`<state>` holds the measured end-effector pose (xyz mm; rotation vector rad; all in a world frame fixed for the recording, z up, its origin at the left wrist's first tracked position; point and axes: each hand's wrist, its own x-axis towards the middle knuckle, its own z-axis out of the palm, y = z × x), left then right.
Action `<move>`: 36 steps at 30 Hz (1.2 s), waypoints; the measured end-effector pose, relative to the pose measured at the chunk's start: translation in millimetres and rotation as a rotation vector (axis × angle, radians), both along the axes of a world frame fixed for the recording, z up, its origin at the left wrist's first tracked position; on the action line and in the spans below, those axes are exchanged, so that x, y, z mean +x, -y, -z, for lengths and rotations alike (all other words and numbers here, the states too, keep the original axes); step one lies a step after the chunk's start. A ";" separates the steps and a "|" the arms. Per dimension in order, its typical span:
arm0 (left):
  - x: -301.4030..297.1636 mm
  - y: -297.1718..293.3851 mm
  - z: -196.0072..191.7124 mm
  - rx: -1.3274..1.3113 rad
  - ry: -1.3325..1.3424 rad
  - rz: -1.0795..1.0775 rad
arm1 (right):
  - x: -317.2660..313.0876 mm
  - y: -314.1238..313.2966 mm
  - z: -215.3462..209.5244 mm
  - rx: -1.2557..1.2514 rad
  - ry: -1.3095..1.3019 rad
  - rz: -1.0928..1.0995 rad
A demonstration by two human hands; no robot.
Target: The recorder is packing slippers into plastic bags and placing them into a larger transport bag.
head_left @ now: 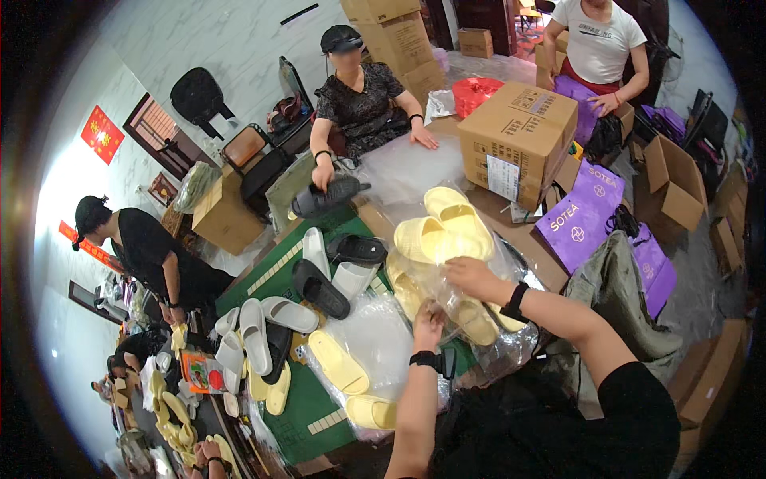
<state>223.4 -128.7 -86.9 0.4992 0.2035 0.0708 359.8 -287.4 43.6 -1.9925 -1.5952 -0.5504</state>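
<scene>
While right hand [472,275] fingers curl closed over yellow slippers [447,227], left hand [428,323] pinching clear plastic bag [447,299] just below, between both sets of fingers.

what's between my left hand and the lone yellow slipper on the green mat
Crumpled clear plastic bags fill the stretch from the left hand to the yellow slipper, per the head view.

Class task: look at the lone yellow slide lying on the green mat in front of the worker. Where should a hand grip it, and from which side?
Grip the yellow slide across its wide strap, coming from above. It lies sole-down with the strap arching upward, so fingers could probably hook under the strap; clear plastic wrap crowds its right edge.
</scene>
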 end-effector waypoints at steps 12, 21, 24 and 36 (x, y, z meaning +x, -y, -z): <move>-3.3 36.6 -106.5 0.660 -0.373 -0.017 | -16.6 -18.4 -2.2 -0.559 -0.124 0.163; -73.6 79.4 -139.0 1.256 -0.002 -0.066 | 38.3 -28.3 -75.6 0.217 -0.080 0.357; -92.5 90.8 -167.5 1.626 0.301 -0.118 | 28.1 21.3 -123.5 0.407 -0.189 0.446; -107.2 141.1 -127.8 1.589 0.767 0.375 | -111.3 246.8 -240.9 0.788 -0.281 0.810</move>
